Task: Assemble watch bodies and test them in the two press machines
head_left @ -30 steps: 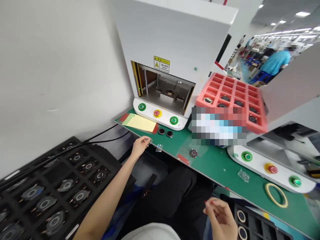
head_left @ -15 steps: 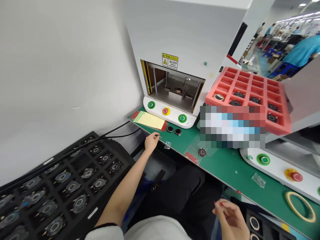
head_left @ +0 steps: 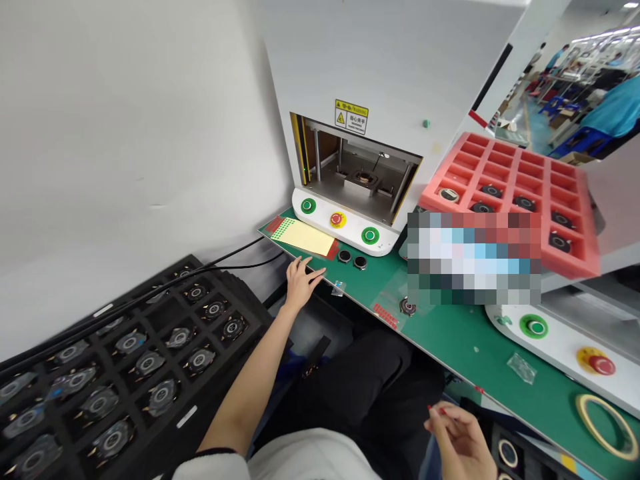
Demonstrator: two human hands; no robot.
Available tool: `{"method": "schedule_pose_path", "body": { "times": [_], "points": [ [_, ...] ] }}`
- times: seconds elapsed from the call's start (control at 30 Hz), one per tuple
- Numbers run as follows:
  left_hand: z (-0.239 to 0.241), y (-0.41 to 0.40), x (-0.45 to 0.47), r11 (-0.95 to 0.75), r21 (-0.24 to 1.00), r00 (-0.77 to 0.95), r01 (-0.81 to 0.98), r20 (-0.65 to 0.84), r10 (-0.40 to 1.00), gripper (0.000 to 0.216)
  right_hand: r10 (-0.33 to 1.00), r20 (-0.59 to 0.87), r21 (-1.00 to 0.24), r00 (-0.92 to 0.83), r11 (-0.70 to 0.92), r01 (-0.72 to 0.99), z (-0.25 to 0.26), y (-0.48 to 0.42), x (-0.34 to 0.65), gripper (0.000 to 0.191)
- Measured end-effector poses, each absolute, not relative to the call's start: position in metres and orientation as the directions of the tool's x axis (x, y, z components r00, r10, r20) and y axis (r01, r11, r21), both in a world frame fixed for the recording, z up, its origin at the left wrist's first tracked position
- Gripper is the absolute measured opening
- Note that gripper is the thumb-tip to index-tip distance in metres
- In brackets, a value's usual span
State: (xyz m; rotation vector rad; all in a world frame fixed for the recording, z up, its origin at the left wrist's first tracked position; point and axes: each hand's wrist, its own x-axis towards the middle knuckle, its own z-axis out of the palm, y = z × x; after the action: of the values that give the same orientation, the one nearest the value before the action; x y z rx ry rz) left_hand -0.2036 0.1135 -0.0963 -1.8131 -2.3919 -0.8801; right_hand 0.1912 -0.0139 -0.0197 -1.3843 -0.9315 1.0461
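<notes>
My left hand (head_left: 299,283) rests at the front edge of the green worktop with its fingers spread and nothing visible in them. Right of it lie two round watch bodies with dark faces (head_left: 360,263) and a small clear plastic bag (head_left: 339,288). Low at the right, my right hand (head_left: 463,437) is closed in a pinch, and small red bits (head_left: 442,411) show at its fingertips; they look like red stickers. Between the hands, a watch case (head_left: 408,305) lies face down on clear film, beside a sheet of red stickers (head_left: 385,315).
A white press machine (head_left: 345,229) with buttons stands behind the worktop. A yellow sheet (head_left: 305,237) lies before it. Black foam trays of watch parts (head_left: 187,419) are at the left, a pink foam tray (head_left: 505,223) at the right. A tape roll (head_left: 583,407) lies at far right.
My left hand has gone from closed fingers to spread ones at the worktop edge. My right hand keeps its pinch, nearly still. The view has shifted slightly.
</notes>
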Motion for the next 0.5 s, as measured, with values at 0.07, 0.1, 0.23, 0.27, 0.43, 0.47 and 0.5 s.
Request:
{"method": "schedule_pose_path", "body": {
  "times": [0.07,0.1,0.23,0.27,0.43,0.47,0.5],
  "points": [
    [-0.099,0.112,-0.209,0.150,0.409,-0.307,0.900,0.351,0.884,0.024,0.950,-0.068,-0.998,0.305,-0.063,-0.026,-0.021,-0.013,0.188,0.033],
    [-0.100,0.111,-0.211,0.140,0.403,-0.295,0.904,0.355,0.887,0.025,0.951,-0.062,-0.998,0.304,-0.056,-0.026,-0.021,-0.013,0.187,0.034],
    [-0.102,0.110,-0.213,0.100,0.385,-0.251,0.917,0.363,0.897,0.046,0.953,-0.049,-0.998,0.300,-0.039,-0.039,-0.022,-0.011,0.186,0.035],
    [-0.101,0.109,-0.210,0.096,0.381,-0.247,0.920,0.370,0.896,0.053,0.953,-0.047,-0.999,0.301,-0.038,-0.038,-0.022,-0.011,0.187,0.036],
    [-0.096,0.095,-0.178,0.007,0.354,-0.158,0.935,0.400,0.903,0.068,0.941,-0.042,-0.999,0.336,-0.041,-0.009,-0.026,-0.013,0.190,0.038],
    [-0.096,0.092,-0.169,-0.042,0.343,-0.101,0.938,0.390,0.915,0.068,0.940,-0.046,-0.999,0.338,-0.046,-0.010,-0.026,-0.013,0.190,0.038],
    [-0.096,0.089,-0.161,-0.093,0.331,-0.040,0.939,0.373,0.927,0.069,0.942,-0.053,-0.999,0.331,-0.052,-0.013,-0.025,-0.013,0.190,0.038]
  ]
}}
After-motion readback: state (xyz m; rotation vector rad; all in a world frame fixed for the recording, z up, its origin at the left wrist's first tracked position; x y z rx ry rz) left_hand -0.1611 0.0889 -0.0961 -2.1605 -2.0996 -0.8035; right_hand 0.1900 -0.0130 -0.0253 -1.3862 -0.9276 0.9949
